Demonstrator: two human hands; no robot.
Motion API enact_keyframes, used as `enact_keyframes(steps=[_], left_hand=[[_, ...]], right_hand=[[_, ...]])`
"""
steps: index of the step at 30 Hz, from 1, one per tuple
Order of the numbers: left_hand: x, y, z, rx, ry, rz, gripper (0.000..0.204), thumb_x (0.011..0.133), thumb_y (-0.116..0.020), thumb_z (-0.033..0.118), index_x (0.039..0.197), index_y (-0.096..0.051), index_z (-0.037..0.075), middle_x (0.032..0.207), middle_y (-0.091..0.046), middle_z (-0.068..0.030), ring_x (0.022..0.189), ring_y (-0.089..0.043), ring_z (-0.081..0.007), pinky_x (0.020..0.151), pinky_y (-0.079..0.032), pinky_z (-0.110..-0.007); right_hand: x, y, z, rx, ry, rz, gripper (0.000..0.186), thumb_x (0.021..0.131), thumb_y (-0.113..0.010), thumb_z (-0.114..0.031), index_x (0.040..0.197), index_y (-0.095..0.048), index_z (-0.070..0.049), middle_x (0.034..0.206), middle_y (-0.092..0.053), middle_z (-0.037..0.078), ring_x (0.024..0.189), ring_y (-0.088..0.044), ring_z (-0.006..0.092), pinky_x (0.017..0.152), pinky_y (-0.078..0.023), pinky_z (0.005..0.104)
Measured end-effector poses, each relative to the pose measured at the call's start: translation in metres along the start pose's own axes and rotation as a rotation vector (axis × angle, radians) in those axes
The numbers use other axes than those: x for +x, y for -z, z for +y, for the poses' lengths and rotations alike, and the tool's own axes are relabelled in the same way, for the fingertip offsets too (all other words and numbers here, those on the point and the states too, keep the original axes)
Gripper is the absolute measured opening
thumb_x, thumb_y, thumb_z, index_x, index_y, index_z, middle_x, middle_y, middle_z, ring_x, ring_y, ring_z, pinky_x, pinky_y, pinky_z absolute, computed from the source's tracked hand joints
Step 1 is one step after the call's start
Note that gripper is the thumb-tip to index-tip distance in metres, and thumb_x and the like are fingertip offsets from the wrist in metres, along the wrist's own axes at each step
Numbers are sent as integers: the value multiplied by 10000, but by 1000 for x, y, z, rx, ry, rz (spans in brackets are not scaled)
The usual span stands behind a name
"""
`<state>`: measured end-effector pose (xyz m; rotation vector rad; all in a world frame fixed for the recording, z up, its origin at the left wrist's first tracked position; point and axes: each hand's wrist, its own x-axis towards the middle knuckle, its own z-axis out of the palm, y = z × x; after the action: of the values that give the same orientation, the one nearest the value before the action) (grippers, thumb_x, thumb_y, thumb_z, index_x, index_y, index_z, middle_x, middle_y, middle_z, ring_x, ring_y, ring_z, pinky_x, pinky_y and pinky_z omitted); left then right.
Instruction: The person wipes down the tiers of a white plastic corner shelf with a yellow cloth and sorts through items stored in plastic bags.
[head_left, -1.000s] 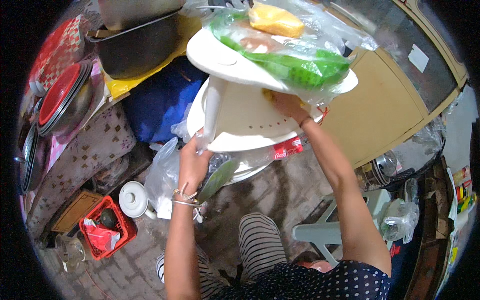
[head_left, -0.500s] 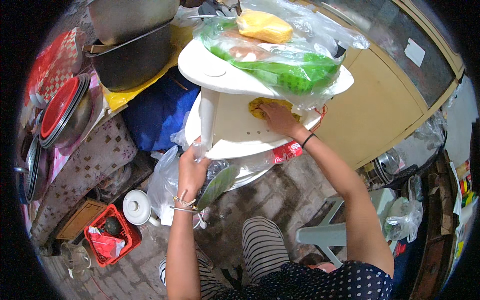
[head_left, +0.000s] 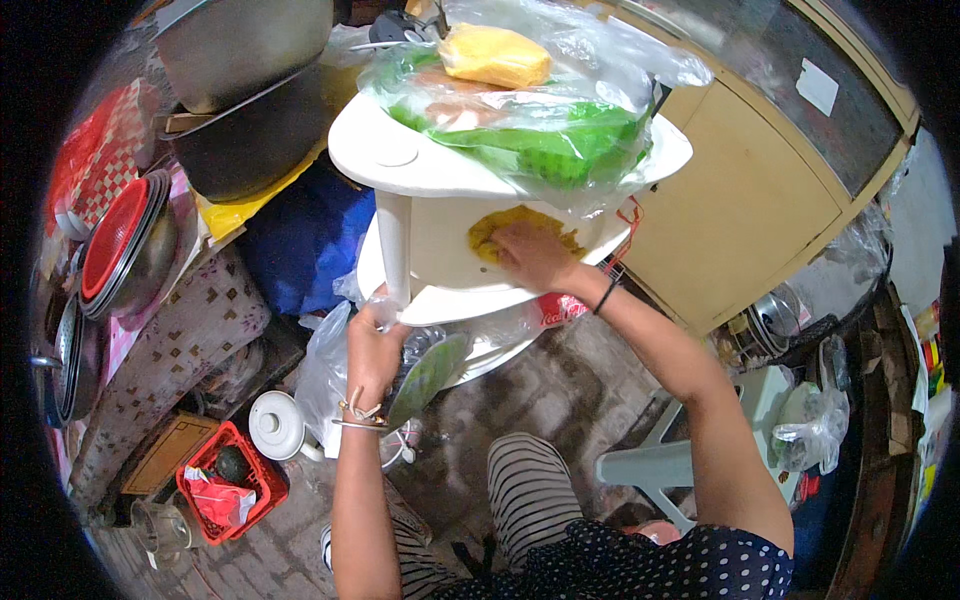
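A white plastic tiered shelf rack (head_left: 394,240) stands in front of me. My left hand (head_left: 374,350) is closed around the front left corner of its middle tier, at the foot of a post. Further right, my right hand (head_left: 540,258) presses a crumpled yellow cloth (head_left: 485,228) onto that tier, its fingers bunched on the cloth. On the top tier lies a green basket (head_left: 575,150) wrapped in clear plastic, with a yellow packet (head_left: 495,55) over it. Beneath the middle tier, plastic bags and a red-labelled item (head_left: 560,310) show in part.
Large dark pots (head_left: 245,130) and stacked bowls (head_left: 125,245) stand at the left. A red basket (head_left: 265,500) and a white lidded pot (head_left: 277,424) are on the brick floor. To the right are a pale stool (head_left: 640,470) and a beige cabinet (head_left: 735,205).
My right hand and the yellow cloth have moved left and toward me along the middle tier. My left hand keeps its hold on the corner. The whole view has shifted slightly.
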<state>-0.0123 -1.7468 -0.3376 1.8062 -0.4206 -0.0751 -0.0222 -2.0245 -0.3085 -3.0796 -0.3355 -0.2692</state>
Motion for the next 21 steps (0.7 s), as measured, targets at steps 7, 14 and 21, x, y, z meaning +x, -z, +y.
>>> enact_keyframes(steps=[7,14,21], left_hand=[[-2,-4,5,-69,-14,-11,450,724,-610,-52,1167,-556,6,994,-657,-72,902,-592,-136,827,-444,-280],[1,-17,9,-53,-50,-39,434,727,-623,-38,1154,-564,7,961,-659,-59,872,-588,-121,799,-452,-276],[3,6,-6,-8,-37,-17,440,732,-618,-47,1165,-541,-48,1006,-652,-114,896,-594,-143,811,-448,-267]], right_hand=[[22,-16,67,-35,-188,-40,252,836,-458,-192,979,-574,-21,1057,-575,198,965,-550,334,841,-430,431],[11,-52,182,86,-211,11,326,834,-467,-280,1044,-561,-49,1083,-578,195,965,-569,333,818,-447,435],[5,13,14,114,101,26,320,860,-471,-285,942,-564,10,881,-572,226,919,-544,360,795,-436,408]])
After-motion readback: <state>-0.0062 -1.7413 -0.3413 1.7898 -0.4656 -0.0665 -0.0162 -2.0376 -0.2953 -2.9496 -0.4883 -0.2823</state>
